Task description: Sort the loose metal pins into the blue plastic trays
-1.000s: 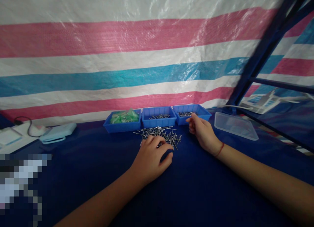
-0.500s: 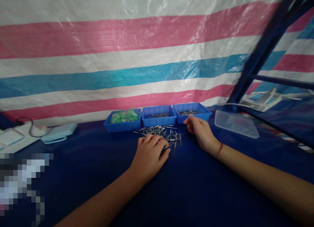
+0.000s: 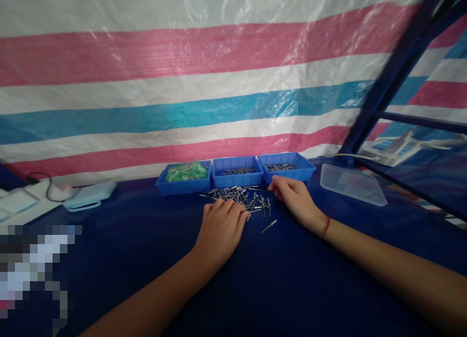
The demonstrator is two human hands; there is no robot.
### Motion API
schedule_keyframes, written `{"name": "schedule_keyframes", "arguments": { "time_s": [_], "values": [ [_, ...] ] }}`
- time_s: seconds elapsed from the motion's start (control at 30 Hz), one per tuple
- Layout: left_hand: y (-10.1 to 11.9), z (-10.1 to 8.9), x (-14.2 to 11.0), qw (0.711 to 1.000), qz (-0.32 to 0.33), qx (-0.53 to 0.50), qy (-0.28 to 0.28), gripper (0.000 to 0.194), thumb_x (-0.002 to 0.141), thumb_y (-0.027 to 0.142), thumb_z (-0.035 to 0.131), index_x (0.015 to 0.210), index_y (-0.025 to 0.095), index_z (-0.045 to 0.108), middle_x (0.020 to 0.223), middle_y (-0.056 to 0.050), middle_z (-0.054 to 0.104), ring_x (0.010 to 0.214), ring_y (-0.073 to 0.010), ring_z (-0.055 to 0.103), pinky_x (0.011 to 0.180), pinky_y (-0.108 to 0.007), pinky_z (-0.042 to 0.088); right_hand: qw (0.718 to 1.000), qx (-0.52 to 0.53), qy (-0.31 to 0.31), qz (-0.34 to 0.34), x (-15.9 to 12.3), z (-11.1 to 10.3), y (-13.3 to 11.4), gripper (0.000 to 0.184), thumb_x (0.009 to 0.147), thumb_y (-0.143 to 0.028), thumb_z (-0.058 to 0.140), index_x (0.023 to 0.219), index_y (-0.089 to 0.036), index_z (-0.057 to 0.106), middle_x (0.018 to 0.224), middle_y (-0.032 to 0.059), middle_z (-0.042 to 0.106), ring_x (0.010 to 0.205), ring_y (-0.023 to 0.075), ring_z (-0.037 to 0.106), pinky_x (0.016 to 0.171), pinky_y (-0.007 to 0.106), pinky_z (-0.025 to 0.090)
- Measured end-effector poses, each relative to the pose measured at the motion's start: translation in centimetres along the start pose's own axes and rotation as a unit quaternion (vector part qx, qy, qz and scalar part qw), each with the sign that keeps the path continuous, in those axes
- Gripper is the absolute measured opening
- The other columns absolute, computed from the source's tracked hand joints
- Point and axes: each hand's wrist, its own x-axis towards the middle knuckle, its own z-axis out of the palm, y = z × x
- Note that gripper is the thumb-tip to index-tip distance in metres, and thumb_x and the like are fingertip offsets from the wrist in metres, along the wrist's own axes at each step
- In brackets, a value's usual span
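Note:
A loose pile of blind rivets (image 3: 237,195) lies on the dark blue table in front of three blue bins. My left hand (image 3: 221,227) rests at the pile's near edge, fingers curled down and thumb drawn in against them; its fingertips are hidden among the rivets. To the right of the pile, just before the right blue bin (image 3: 305,174), is my right hand (image 3: 292,196) with fingers bent together; what they hold, if anything, is hidden. A single rivet (image 3: 270,225) lies apart, nearer to me. Rivets also lie in the right bin and the middle blue bin (image 3: 237,182).
The left blue bin (image 3: 184,186) holds green plastic wrapping. A clear plastic lid (image 3: 352,185) lies at right, near a dark metal frame (image 3: 379,89). At left are a light blue case (image 3: 89,196) and a white device (image 3: 25,203) with a cable. Striped sheeting hangs behind.
My right hand has moved left and down, off the right bin's edge. My left thumb has closed toward the fingers. One rivet now lies apart, nearer to me.

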Motion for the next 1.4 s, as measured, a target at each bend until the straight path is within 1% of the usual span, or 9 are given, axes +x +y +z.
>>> {"name": "schedule_keyframes", "arguments": {
  "time_s": [0.17, 0.3, 0.47, 0.7, 0.87, 1.07, 1.27, 1.33, 1.4],
  "values": [
    [-0.3, 0.1, 0.0, 0.995, -0.027, -0.084, 0.056, 0.015, 0.093, 0.023, 0.041, 0.091, 0.020, 0.055, 0.089, -0.001, 0.064, 0.085, -0.0184, 0.054, 0.074, -0.034, 0.035, 0.990, -0.013, -0.101, -0.095, -1.5, 0.7, -1.1, 0.017, 0.077, -0.035, 0.058, 0.076, -0.019, 0.064, 0.066, -0.0006, 0.058, 0.060, 0.0130, 0.049, 0.057, 0.027, 0.039],
    [-0.4, 0.2, 0.1, 0.992, -0.025, -0.107, 0.067, 0.013, 0.092, 0.023, 0.042, 0.090, 0.020, 0.055, 0.087, 0.000, 0.063, 0.084, -0.0183, 0.054, 0.074, -0.034, 0.035, 0.987, 0.008, -0.125, -0.105, -2.4, 1.3, -1.3, 0.016, 0.075, -0.034, 0.061, 0.082, -0.020, 0.065, 0.064, -0.0015, 0.055, 0.056, 0.0119, 0.047, 0.053, 0.026, 0.037],
    [-0.4, 0.1, 0.1, 0.991, -0.019, -0.114, 0.065, 0.014, 0.092, 0.022, 0.041, 0.088, 0.019, 0.054, 0.084, 0.000, 0.062, 0.082, -0.0180, 0.054, 0.074, -0.034, 0.035, 0.984, 0.029, -0.133, -0.111, -2.5, 1.4, -1.4, 0.016, 0.074, -0.034, 0.064, 0.082, -0.020, 0.066, 0.064, -0.0016, 0.055, 0.054, 0.0110, 0.046, 0.051, 0.026, 0.038],
    [-0.4, 0.1, 0.0, 0.992, -0.015, -0.106, 0.069, 0.016, 0.092, 0.024, 0.042, 0.088, 0.020, 0.057, 0.085, 0.000, 0.063, 0.082, -0.0177, 0.054, 0.075, -0.034, 0.035, 0.981, 0.020, -0.136, -0.135, -2.9, 1.3, -1.9, 0.015, 0.077, -0.034, 0.063, 0.079, -0.020, 0.067, 0.072, 0.0021, 0.062, 0.061, 0.0134, 0.053, 0.055, 0.028, 0.042],
    [-0.3, 0.1, 0.1, 0.990, 0.001, -0.121, 0.069, 0.015, 0.090, 0.029, 0.047, 0.097, 0.023, 0.059, 0.093, 0.000, 0.064, 0.089, -0.0184, 0.056, 0.078, -0.035, 0.037, 0.978, -0.001, -0.130, -0.164, -3.1, 1.3, -1.9, 0.012, 0.079, -0.031, 0.061, 0.081, -0.020, 0.067, 0.070, 0.0022, 0.060, 0.062, 0.0135, 0.052, 0.056, 0.029, 0.041],
    [-0.3, -0.2, 0.1, 0.987, 0.008, -0.142, 0.080, 0.011, 0.089, 0.026, 0.050, 0.092, 0.024, 0.060, 0.093, 0.000, 0.064, 0.091, -0.0182, 0.056, 0.081, -0.035, 0.037, 0.971, -0.022, -0.131, -0.198, -3.1, 1.2, -1.7, 0.012, 0.080, -0.029, 0.059, 0.084, -0.021, 0.066, 0.068, 0.0010, 0.055, 0.061, 0.0129, 0.049, 0.056, 0.027, 0.041],
    [-0.3, -0.3, 0.0, 0.983, 0.016, -0.149, 0.110, 0.007, 0.087, 0.026, 0.052, 0.088, 0.022, 0.058, 0.091, -0.001, 0.063, 0.091, -0.0177, 0.056, 0.083, -0.034, 0.037, 0.953, -0.063, -0.179, -0.236, -3.2, 1.2, -2.0, 0.012, 0.083, -0.026, 0.056, 0.085, -0.020, 0.067, 0.072, 0.0025, 0.058, 0.063, 0.0132, 0.052, 0.057, 0.027, 0.042],
    [-0.4, -0.2, 0.0, 0.984, 0.013, -0.137, 0.113, 0.009, 0.087, 0.028, 0.052, 0.089, 0.022, 0.058, 0.091, -0.001, 0.063, 0.092, -0.0186, 0.055, 0.083, -0.035, 0.037, 0.951, -0.066, -0.189, -0.234, -3.2, 1.2, -2.2, 0.014, 0.084, -0.028, 0.055, 0.083, -0.021, 0.067, 0.073, 0.0030, 0.060, 0.066, 0.0141, 0.054, 0.060, 0.028, 0.043],
    [-0.4, -0.1, 0.0, 0.986, -0.006, -0.118, 0.114, 0.014, 0.086, 0.031, 0.053, 0.097, 0.023, 0.057, 0.095, -0.002, 0.064, 0.095, -0.0205, 0.054, 0.085, -0.038, 0.036, 0.962, -0.058, -0.162, -0.211, -3.0, 1.1, -2.1, 0.017, 0.084, -0.032, 0.055, 0.080, -0.021, 0.067, 0.074, 0.0032, 0.062, 0.067, 0.0150, 0.054, 0.062, 0.028, 0.042]
  ]
}}
